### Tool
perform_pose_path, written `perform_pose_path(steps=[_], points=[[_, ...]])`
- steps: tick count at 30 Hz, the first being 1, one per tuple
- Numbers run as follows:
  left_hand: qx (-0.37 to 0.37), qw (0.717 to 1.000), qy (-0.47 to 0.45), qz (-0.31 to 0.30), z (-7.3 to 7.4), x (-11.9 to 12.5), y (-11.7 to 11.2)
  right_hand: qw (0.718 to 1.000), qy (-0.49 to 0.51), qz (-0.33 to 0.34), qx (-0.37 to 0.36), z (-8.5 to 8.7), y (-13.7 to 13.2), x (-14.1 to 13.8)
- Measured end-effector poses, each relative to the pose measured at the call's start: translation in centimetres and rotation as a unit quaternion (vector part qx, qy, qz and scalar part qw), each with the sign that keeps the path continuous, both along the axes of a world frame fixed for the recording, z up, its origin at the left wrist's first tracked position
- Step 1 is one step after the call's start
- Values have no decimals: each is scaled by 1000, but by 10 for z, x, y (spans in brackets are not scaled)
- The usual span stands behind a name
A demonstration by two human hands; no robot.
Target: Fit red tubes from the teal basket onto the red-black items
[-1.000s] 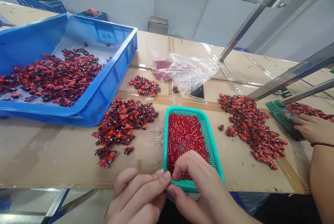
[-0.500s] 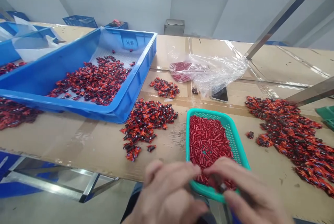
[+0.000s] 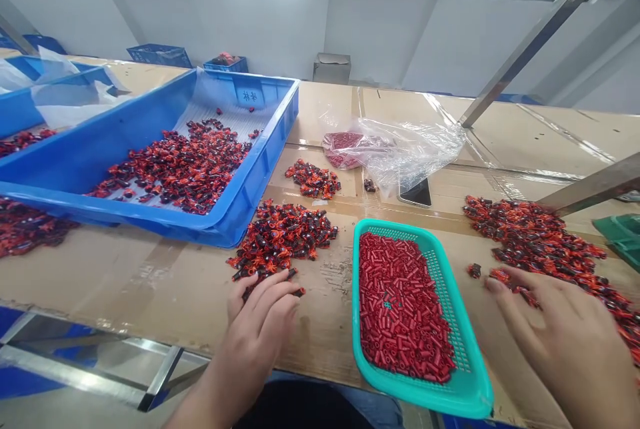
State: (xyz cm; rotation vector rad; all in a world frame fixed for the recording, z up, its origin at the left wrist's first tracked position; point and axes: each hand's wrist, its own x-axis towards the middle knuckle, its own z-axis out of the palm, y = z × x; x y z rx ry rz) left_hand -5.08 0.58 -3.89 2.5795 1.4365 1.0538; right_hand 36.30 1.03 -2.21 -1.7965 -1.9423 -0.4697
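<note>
My left hand (image 3: 263,322) rests at the near end of a heap of small black-and-orange parts (image 3: 287,232), fingers spread and slightly bent over a few pieces. Those fingers partly cover the pieces beneath. On the other side, my right hand (image 3: 565,329) reaches over the near-left edge of a larger heap of similar parts (image 3: 530,232), thumb and fingers apart around a few of them. Between my hands stands a green plastic basket (image 3: 358,322) holding many short dark-red tubes (image 3: 400,302). One loose black part (image 3: 474,270) lies beside my right thumb.
A big blue crate (image 3: 235,226) with more black-and-orange parts stands at the left. Behind the basket are a small heap of parts (image 3: 313,179), a clear plastic bag (image 3: 415,142) with red pieces and a phone (image 3: 416,192). A metal post (image 3: 595,182) rises at the right.
My hands were close together over the basket's near end. They have moved apart, the left to the left heap and the right to the right heap. The view has tilted up slightly.
</note>
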Motion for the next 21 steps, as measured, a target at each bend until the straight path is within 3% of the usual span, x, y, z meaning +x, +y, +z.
perform_pose_path(steps=[3, 5, 9, 13, 19, 21], points=[[-45, 991, -122, -36, 12, 8, -2, 973, 50, 221, -32, 5, -4, -56], [-99, 977, -183, -46, 18, 13, -4, 949, 65, 295, -91, 2, -4, -84], [-180, 946, -266, -45, 22, 21, -8, 936, 35, 317, -149, -11, 1, -103], [-156, 954, -250, -61, 20, 25, -10, 932, 39, 314, -174, -12, 5, -100], [-101, 952, -271, -101, 24, 33, -11, 927, 141, 296, -184, 13, 0, -108], [-96, 953, -256, -129, 29, 36, -11, 909, 211, 300, -197, 25, -6, -117]])
